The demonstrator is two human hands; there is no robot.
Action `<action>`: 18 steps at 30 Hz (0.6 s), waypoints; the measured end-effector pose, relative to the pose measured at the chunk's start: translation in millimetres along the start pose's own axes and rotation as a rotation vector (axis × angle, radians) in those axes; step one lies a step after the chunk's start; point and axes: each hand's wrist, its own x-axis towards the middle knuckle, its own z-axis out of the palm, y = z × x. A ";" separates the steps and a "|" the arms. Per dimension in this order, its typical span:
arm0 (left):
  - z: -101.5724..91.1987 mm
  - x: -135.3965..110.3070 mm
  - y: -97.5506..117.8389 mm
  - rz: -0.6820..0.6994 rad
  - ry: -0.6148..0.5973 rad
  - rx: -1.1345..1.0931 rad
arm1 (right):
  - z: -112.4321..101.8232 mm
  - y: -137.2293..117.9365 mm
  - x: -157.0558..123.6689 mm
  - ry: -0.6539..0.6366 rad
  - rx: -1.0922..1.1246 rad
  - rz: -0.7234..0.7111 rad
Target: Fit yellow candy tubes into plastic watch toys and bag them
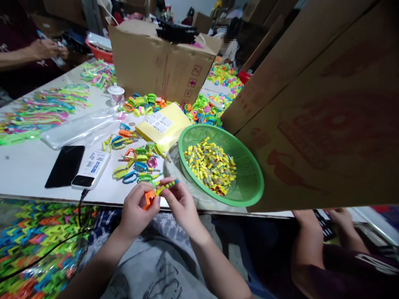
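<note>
My left hand (136,206) is closed around an orange plastic piece (149,200) near the table's front edge. Between the fingers of my right hand (183,206) is a thin yellow stick with coloured dots (166,187), its blue end pointing up and right. The stick's lower end meets the orange piece; whether it sits inside cannot be made out. Just beyond my hands lie several loop-shaped plastic pieces (141,167), some with similar sticks in them. To the right, a green plastic basket (249,187) holds many short yellow patterned pieces (210,166).
A yellow packet (165,124) lies behind the assembled pieces. A black phone (65,166) and a white power bank (90,170) with a cable are at left. Cardboard boxes (149,62) stand behind and a large one (311,124) at right. Other people's hands (46,49) show at both sides.
</note>
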 end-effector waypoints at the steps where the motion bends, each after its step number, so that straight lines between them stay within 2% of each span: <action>1: -4.0 2.7 -9.2 -0.015 0.024 0.046 | -13.8 -3.2 6.8 -0.002 -0.090 -0.040; 3: -14.6 11.4 -32.1 -0.098 0.108 0.203 | -53.1 -11.5 25.5 0.075 -0.372 -0.158; 4: -20.2 17.1 -44.9 -0.166 0.155 0.294 | -76.0 -14.9 36.6 0.168 -0.553 -0.219; 5: -25.3 23.2 -57.7 -0.236 0.182 0.368 | -98.8 -16.8 47.7 0.188 -0.768 -0.232; 6: -29.3 29.2 -69.8 -0.296 0.177 0.416 | -119.9 -16.5 58.0 0.125 -0.990 -0.184; 7: -32.1 34.5 -80.7 -0.337 0.141 0.438 | -137.8 -13.8 66.8 0.006 -1.184 -0.071; 9: -34.5 41.5 -97.9 -0.368 0.015 0.442 | -162.1 -1.8 77.6 -0.330 -1.410 0.238; 11: -34.6 42.0 -109.5 -0.332 -0.083 0.450 | -172.9 14.8 80.1 -0.567 -1.459 0.441; 12: -34.7 39.8 -114.0 -0.293 -0.094 0.462 | -175.3 22.8 79.5 -0.621 -1.459 0.479; 16: -37.4 18.6 -131.6 -0.120 0.020 0.514 | -181.3 39.7 80.9 -0.654 -1.489 0.438; 18: -38.5 5.5 -140.9 -0.093 0.057 0.560 | -184.8 38.9 86.1 -0.709 -1.507 0.322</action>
